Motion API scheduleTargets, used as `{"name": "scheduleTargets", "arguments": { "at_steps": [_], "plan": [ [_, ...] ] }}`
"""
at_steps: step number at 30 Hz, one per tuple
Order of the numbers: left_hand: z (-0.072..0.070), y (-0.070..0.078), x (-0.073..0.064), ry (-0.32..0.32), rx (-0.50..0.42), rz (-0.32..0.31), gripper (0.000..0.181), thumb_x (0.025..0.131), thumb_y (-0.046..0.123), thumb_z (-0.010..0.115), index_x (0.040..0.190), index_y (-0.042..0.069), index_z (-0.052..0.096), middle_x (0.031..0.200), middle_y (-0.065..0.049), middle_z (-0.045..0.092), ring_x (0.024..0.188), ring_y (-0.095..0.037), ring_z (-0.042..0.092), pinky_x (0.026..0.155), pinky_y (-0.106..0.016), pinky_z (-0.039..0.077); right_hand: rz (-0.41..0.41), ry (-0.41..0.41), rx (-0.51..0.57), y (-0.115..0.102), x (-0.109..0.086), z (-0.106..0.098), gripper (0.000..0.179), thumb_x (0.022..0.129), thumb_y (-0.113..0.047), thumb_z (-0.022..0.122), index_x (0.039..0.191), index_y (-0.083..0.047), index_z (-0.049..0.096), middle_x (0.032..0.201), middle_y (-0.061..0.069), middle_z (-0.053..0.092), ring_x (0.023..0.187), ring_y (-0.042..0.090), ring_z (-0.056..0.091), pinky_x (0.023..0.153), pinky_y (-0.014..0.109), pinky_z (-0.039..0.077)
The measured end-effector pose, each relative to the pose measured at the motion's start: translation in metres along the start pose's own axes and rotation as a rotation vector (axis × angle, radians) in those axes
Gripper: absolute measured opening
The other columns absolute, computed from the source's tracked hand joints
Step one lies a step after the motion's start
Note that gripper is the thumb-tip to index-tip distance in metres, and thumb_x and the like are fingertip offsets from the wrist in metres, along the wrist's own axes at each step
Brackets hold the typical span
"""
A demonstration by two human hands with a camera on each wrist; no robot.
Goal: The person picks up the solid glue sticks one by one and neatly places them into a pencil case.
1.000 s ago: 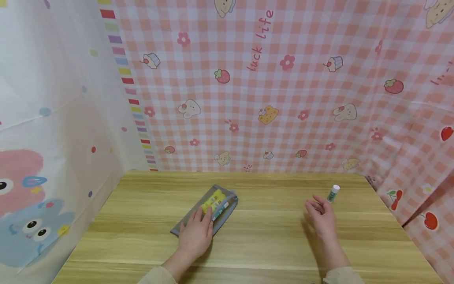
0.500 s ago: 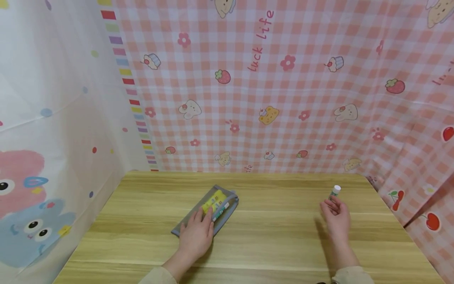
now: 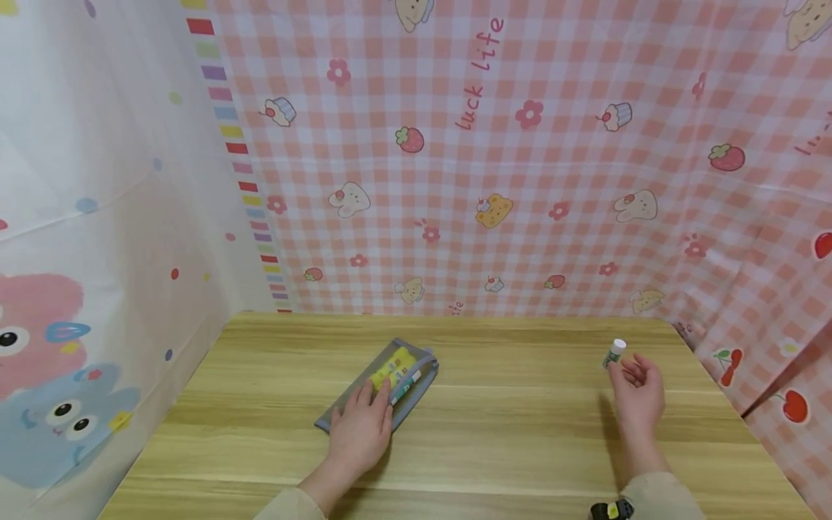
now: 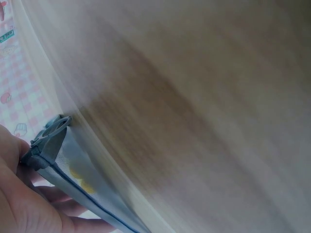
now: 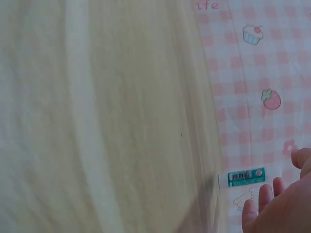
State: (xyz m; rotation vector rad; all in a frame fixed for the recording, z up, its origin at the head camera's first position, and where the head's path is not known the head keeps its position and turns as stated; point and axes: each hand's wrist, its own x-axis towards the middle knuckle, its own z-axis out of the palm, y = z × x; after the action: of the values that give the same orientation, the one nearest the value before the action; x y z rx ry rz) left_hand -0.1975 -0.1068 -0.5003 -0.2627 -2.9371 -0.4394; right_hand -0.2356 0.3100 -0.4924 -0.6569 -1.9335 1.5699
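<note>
In the head view a grey mesh zip pouch (image 3: pixel 360 383) lies left of centre on the table. Through its mesh show yellow items (image 3: pixel 396 365) and a white-and-teal tube (image 3: pixel 406 388). My left hand (image 3: pixel 360 430) rests on the pouch's near end, fingers extended; the zip end of the pouch (image 4: pixel 58 131) appears beside the thumb in the left wrist view. Toward the right, a green-and-white glue stick (image 3: pixel 614 354) stands upright with a white cap. My right hand (image 3: pixel 640 393) is just right of it, fingers loosely bent, holding nothing. The right wrist view shows the glue stick (image 5: pixel 245 177) beyond the fingertips.
The wooden table (image 3: pixel 507 433) runs back to a pink checked cloth (image 3: pixel 455 180). A white cartoon-print cloth (image 3: pixel 130 217) hangs at the left. A small black device (image 3: pixel 611 510) sits by my right sleeve.
My right hand has moved rightward, passing in front of the glue stick to its right side. The glue stick, the pouch and my left hand have stayed put.
</note>
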Motion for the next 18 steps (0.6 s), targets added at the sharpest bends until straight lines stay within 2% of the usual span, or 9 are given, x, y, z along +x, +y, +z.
{"name": "scheduleTargets", "arguments": {
  "at_steps": [8, 18],
  "plan": [
    [0.001, 0.000, 0.000, 0.002, 0.007, -0.001, 0.047, 0.102, 0.029, 0.050, 0.146, 0.012, 0.051, 0.145, -0.024, 0.047, 0.129, -0.044, 0.046, 0.092, -0.076, 0.036, -0.015, -0.009, -0.085, 0.005, 0.014, -0.003, 0.056, 0.094, -0.015, 0.066, 0.143, 0.001, 0.045, 0.117, 0.004, 0.056, 0.095, 0.002, 0.050, 0.087, 0.016, 0.043],
    [0.000, 0.000, 0.000, 0.010, 0.019, 0.002, 0.047, 0.102, 0.029, 0.049, 0.145, 0.012, 0.051, 0.144, -0.023, 0.047, 0.129, -0.043, 0.047, 0.092, -0.075, 0.037, -0.046, -0.044, -0.152, 0.010, 0.027, -0.001, 0.055, 0.094, -0.014, 0.065, 0.141, 0.006, 0.045, 0.127, 0.017, 0.054, 0.100, 0.010, 0.051, 0.096, 0.024, 0.044]
  ]
}}
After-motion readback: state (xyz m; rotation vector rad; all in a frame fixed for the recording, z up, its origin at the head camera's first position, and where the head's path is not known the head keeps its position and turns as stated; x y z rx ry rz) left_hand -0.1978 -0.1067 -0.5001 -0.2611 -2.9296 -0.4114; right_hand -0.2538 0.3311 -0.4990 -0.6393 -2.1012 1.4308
